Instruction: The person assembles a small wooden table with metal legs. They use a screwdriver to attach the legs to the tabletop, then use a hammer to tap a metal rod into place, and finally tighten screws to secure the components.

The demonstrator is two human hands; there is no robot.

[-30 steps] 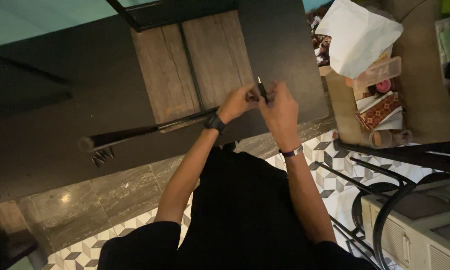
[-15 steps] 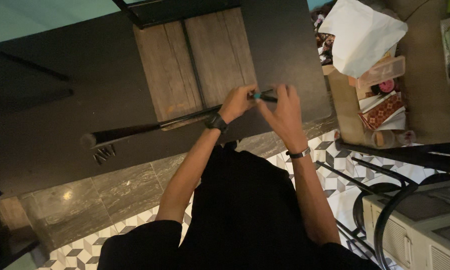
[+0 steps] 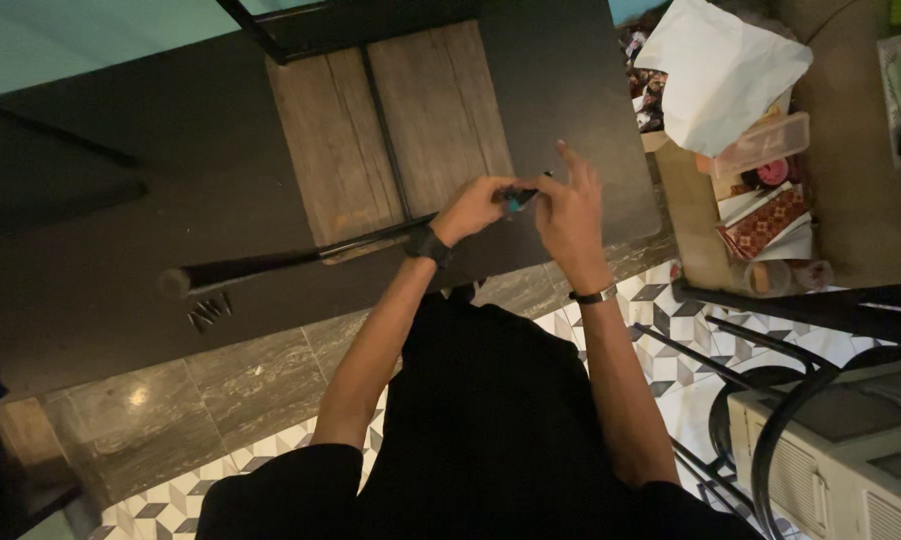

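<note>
Teal-tipped pen (image 3: 518, 198) is pinched by both hands, left (image 3: 475, 208) and right (image 3: 568, 205), above the wooden bench (image 3: 390, 120); steady, close grips would serve best.

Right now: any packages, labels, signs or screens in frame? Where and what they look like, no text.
White paper bag: top right, crumpled, lying on a pile of goods.
Clear plastic box: just below the bag, oblong, pinkish contents.
Patterned packet: below the box, flat, red and brown print.
Raised dark emblem: left on the dark surface, small.
No screens seen.
</note>
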